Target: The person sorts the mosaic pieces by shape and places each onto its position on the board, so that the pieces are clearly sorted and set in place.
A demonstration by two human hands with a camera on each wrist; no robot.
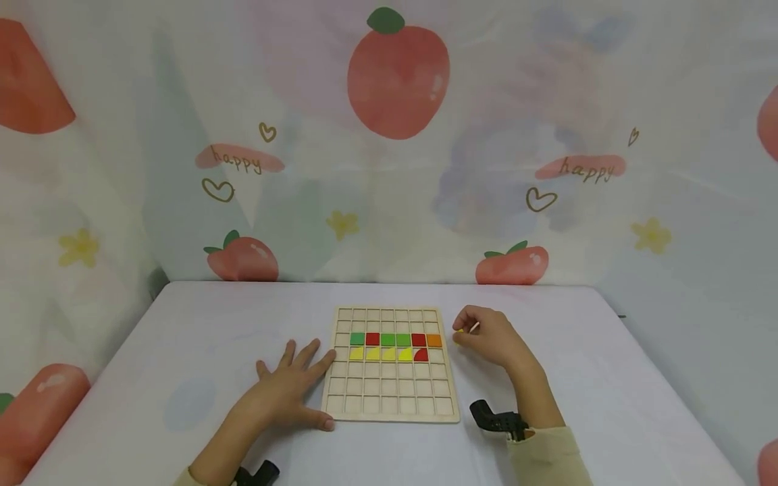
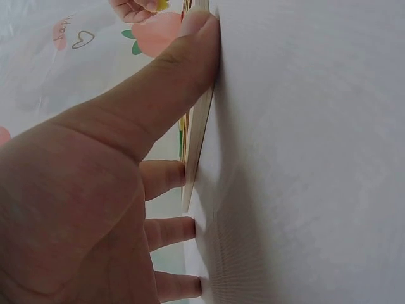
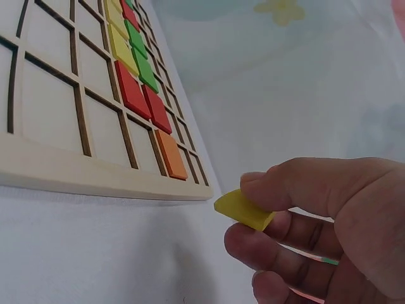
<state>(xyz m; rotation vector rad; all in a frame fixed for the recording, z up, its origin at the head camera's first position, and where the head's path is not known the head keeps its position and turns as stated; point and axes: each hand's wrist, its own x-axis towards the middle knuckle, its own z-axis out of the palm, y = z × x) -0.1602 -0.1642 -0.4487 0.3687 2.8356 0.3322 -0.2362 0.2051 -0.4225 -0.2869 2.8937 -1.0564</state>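
A wooden grid board (image 1: 389, 414) lies flat on the table, with two rows of coloured pieces across its middle. The upper row has green, red and orange squares, ending in an orange square (image 1: 434, 341). Below it sit several yellow pieces (image 1: 373, 354) with curved edges and one red curved piece (image 1: 420, 355). My left hand (image 1: 286, 391) is spread flat, its thumb and index finger touching the board's left side. Just off the board's right edge, my right hand (image 1: 489, 336) pinches a yellow curved piece (image 3: 245, 210) between thumb and fingers, above the table.
A white cloth covers the table (image 1: 200, 351), and a fruit-printed curtain (image 1: 401, 223) hangs behind and at both sides. Black wrist mounts (image 1: 495, 418) are worn near both sleeves. Bare grid cells surround the coloured rows.
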